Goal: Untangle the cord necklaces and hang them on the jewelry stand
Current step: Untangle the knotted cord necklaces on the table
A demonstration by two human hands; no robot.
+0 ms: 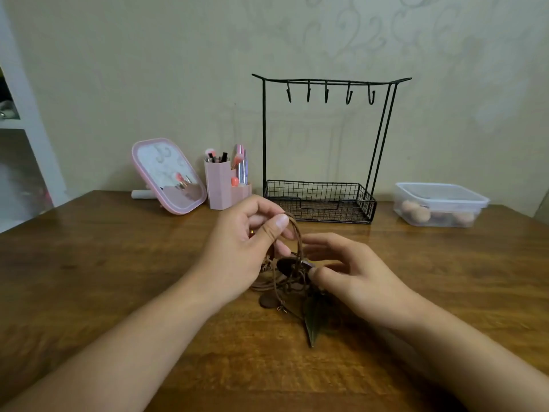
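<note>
A tangle of brown cord necklaces (292, 281) lies at the middle of the wooden table, with dark round pendants and a green leaf pendant (312, 318). My left hand (240, 248) pinches a loop of brown cord and lifts it above the tangle. My right hand (353, 275) holds a dark oval pendant (289, 266) between thumb and fingers. The black wire jewelry stand (323, 150) is upright behind the hands, its several hooks bare and its mesh basket at the base.
A pink-framed mirror (167, 176) and a pink holder with makeup brushes (227, 185) stand at the back left. A clear lidded plastic box (439, 205) with sponges sits at the back right. A white shelf (26, 129) is at the left edge.
</note>
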